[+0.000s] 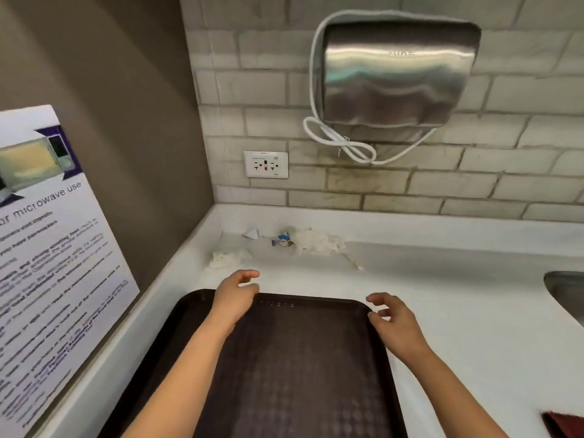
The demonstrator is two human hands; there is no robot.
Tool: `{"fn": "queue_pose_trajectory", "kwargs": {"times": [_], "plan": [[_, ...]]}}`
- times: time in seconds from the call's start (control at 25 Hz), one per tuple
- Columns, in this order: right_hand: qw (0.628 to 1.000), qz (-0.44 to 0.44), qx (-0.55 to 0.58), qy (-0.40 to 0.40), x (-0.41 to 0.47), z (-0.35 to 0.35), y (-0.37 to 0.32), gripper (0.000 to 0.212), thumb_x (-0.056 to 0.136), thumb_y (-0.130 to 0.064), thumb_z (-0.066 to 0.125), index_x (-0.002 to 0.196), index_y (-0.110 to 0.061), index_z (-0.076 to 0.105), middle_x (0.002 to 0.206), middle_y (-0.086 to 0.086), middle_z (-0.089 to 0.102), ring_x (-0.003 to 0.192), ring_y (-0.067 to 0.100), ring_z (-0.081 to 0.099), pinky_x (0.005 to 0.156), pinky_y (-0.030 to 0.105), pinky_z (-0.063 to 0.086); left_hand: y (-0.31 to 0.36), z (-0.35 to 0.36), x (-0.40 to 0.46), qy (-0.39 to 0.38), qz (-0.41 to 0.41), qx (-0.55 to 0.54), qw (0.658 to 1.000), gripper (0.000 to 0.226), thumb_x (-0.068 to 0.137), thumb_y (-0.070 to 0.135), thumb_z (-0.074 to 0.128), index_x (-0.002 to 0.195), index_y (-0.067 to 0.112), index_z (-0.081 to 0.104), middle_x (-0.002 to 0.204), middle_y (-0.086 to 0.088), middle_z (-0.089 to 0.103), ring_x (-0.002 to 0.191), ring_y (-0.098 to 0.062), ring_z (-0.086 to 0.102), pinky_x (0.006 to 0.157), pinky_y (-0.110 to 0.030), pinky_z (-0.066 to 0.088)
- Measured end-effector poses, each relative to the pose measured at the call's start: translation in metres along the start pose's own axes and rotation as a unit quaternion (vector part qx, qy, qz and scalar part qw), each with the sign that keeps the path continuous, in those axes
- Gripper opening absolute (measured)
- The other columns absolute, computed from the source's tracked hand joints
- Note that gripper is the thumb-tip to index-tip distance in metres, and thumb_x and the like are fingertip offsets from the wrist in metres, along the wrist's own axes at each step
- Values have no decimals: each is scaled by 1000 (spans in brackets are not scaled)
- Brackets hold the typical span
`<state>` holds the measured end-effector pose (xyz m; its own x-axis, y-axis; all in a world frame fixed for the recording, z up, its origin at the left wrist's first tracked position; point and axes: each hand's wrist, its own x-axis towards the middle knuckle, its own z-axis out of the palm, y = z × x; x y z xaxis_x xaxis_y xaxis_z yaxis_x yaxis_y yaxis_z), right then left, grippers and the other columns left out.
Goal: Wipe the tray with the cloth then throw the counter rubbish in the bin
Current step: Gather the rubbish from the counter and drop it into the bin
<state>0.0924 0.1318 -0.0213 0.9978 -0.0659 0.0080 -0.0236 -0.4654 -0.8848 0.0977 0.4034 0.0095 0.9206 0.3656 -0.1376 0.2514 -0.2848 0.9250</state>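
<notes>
A dark brown tray (pixel 300 358) lies on the white counter in front of me. My left hand (pixel 235 295) hovers over its far left corner, fingers apart, holding nothing. My right hand (pixel 393 324) is at the tray's far right corner, fingers spread and empty. Behind the tray, by the back wall, lies rubbish: a crumpled white tissue (pixel 317 241), a blue and white wrapper (pixel 282 241), a small paper scrap (pixel 252 233) and another crumpled tissue (pixel 226 259). A dark red cloth (pixel 564 423) shows at the bottom right corner. No bin is in view.
A steel sink (pixel 565 289) sits at the right edge of the counter (pixel 458 311). A metal hand dryer (pixel 395 71) with a looped white cord hangs on the tiled wall, beside a wall socket (pixel 266 164). A microwave notice (pixel 47 248) is on the left wall.
</notes>
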Motion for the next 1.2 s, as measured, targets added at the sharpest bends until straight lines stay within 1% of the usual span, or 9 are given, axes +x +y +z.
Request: {"fn": "queue_pose_trajectory", "kwargs": {"times": [0.16, 0.24, 0.32, 0.44, 0.56, 0.72, 0.88, 1.0, 1.2], "plan": [[998, 32, -47, 5, 39, 11, 8, 23, 86, -4, 56, 98, -23, 57, 113, -1, 52, 99, 18, 51, 82, 23, 37, -14, -12, 77, 11, 29, 138, 990, 38, 84, 5, 51, 117, 21, 62, 127, -7, 55, 91, -21, 58, 82, -26, 44], [996, 37, -84, 9, 62, 17, 12, 23, 86, -4, 55, 98, -23, 57, 114, 2, 50, 100, 19, 50, 82, 22, 35, -27, -14, 115, 2, 35, 199, 979, 43, 84, 7, 51, 123, 23, 59, 134, -10, 50, 107, -25, 56, 93, -30, 45], [992, 48, -116, 4, 84, 24, 14, 23, 85, -4, 54, 101, -20, 59, 117, 7, 49, 94, 19, 49, 81, 22, 35, -40, -12, 144, -23, 25, 279, 960, 49, 87, 15, 50, 134, 28, 49, 148, -10, 33, 130, -28, 39, 109, -34, 34], [984, 65, -166, 10, 116, 34, 16, 29, 84, -4, 54, 110, -14, 62, 126, 11, 46, 100, 26, 53, 86, 25, 39, -54, -3, 170, -49, -10, 402, 914, 57, 91, 35, 46, 145, 37, 26, 153, -10, 18, 134, -33, 31, 109, -39, 31], [974, 54, -221, 9, 153, 50, 12, 33, 84, -8, 54, 116, -14, 61, 132, 11, 46, 114, 30, 51, 98, 30, 38, -62, 10, 184, -29, 18, 486, 873, 49, 94, 40, 39, 142, 28, 34, 144, -11, 33, 128, -29, 39, 104, -36, 35], [950, 7, -311, -3, 188, 79, -2, 36, 87, -18, 52, 122, -21, 55, 140, 2, 39, 126, 28, 40, 101, 33, 36, -69, 17, 199, 41, 60, 473, 878, 29, 97, 25, 42, 110, 13, 65, 112, -6, 65, 105, -22, 60, 85, -28, 45], [922, -66, -379, -37, 210, 113, -17, 49, 90, -20, 48, 138, -25, 38, 151, -4, 25, 130, 28, 30, 100, 38, 40, -69, 20, 209, 45, 22, 444, 895, 28, 96, 16, 41, 91, 10, 68, 97, -6, 68, 93, -22, 63, 75, -28, 51], [908, -46, -411, -74, 223, 137, -18, 61, 89, -32, 50, 144, -34, 24, 152, -7, 22, 129, 34, 31, 101, 42, 40, -68, 20, 213, 48, 28, 441, 896, 26, 96, 13, 41, 91, 10, 66, 98, -5, 68, 92, -20, 63, 74, -25, 49], [927, -24, -375, -7, 222, 150, -12, 30, 89, -27, 50, 114, -15, 61, 116, 7, 58, 111, 35, 44, 91, 33, 40, -58, 30, 207, 43, 23, 462, 885, 34, 95, 7, 38, 127, 13, 45, 120, -8, 58, 112, -22, 56, 94, -28, 44]]}}
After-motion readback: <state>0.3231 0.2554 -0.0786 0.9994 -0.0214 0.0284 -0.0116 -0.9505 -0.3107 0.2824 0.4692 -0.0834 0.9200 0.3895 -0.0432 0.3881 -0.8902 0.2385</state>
